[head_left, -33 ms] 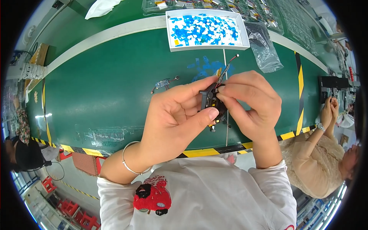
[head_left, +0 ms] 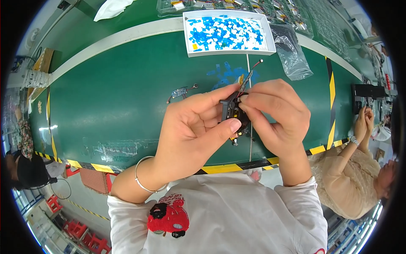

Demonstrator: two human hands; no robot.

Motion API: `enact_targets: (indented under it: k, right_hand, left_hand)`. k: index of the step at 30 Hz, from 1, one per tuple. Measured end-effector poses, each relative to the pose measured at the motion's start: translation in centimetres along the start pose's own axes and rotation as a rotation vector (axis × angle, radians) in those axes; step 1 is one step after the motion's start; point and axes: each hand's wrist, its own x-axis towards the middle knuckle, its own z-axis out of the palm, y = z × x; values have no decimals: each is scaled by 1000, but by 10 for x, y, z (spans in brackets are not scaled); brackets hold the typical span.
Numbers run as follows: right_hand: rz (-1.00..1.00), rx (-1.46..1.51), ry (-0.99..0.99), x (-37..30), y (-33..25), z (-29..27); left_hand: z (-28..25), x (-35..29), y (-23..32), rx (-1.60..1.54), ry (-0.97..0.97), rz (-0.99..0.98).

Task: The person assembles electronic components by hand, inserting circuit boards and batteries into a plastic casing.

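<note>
Head view: working with both hands on a small black casing, held up above the green worktop.
Seems to be at fine fingertip fitting or adjusting along the casing's edge; likely calls next for a steady left hold and small, light moves, without tugging the wire. Gripped between thumb and fingers by the left grip; met at the right edge by the right grip, with thumb and forefinger close together, but impossible to tell whether closed on anything. Looks dark and tilted, with small gold-coloured bits inside, partly covered by fingers; topped by a narrow strip slanting up to a thin wire with a small round tip. Lies apart from a wired circuit board on the worktop.
</note>
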Motion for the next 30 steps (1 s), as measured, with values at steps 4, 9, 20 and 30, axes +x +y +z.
enact_targets:
  k: [4,9,20,30]
  right_hand:
    - [-66,-63,44,-2,-1,6]
    - [-118,-119,54,-4,0,12]
    - [282,532,121,-10,4,5]
    - [415,572,59,-5,1,11]
  left_hand:
    - [-2,1,-2,-36,28,-10]
    - [-4,6,0,-34,93,-61]
    - [-10,17,-1,-257,46,-123]
    - [-11,17,-5,-167,-8,-79]
